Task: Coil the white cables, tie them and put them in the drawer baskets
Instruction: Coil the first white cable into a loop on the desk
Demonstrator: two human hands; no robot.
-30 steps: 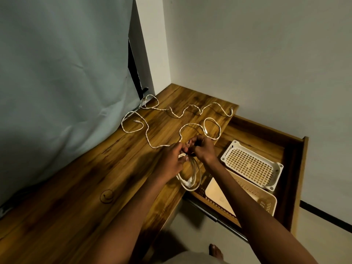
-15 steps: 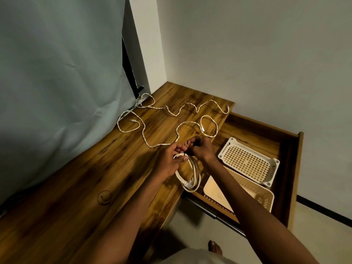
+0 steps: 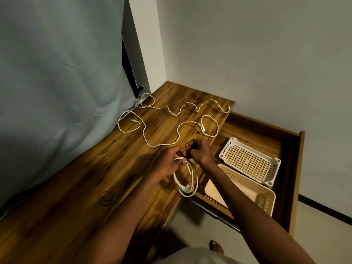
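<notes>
A wooden table carries a loose cable. Both hands, left and right, pinch a hanging coil, likely tying it beside the baskets.

Both the left hand and right hand pinch a coiled white cable hanging below their fingers, above the brown wooden desk.

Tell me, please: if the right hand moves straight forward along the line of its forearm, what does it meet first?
Probably the loose white cable lying on the desk just beyond the right hand; the height above the desk is unclear.
</notes>
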